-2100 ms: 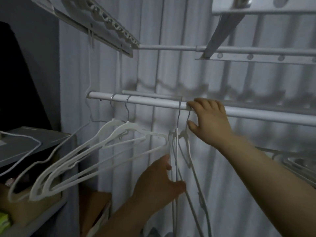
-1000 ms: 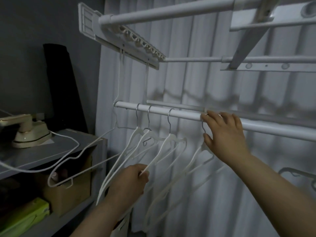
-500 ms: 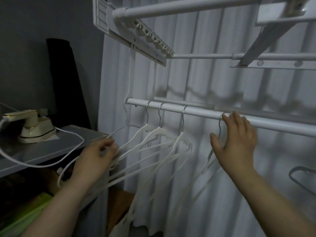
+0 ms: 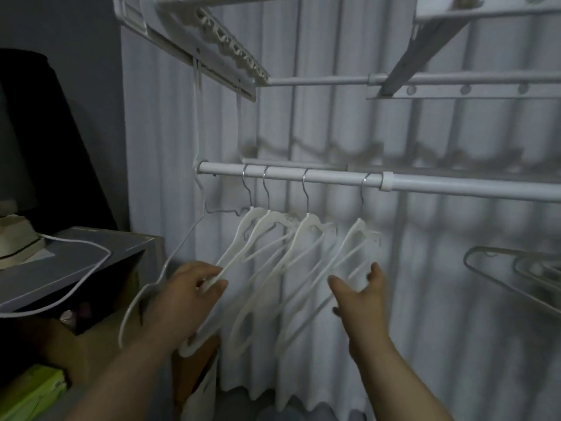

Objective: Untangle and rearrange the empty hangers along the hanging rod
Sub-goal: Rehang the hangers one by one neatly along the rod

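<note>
I've got four chunky white hangers [image 4: 306, 235] slanting off the rod [image 4: 334, 178]. The left grip [image 4: 188, 299] clutches the leftmost hanger [image 4: 239, 238], and the right grip [image 4: 361, 302] is splayed open.

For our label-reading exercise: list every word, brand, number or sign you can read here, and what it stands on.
None can be read. The white hangers, the hanging rod and the green object at lower left show no legible writing in this dim, blurred picture.

Entry: person, two arms showing | left hand [image 4: 188, 296] — showing bare, left forearm [image 4: 121, 375] reaching the lower edge unclothed | right hand [image 4: 361, 302] — showing bare, outline blurring, right forearm [image 4: 403, 381] likewise unclothed
</note>
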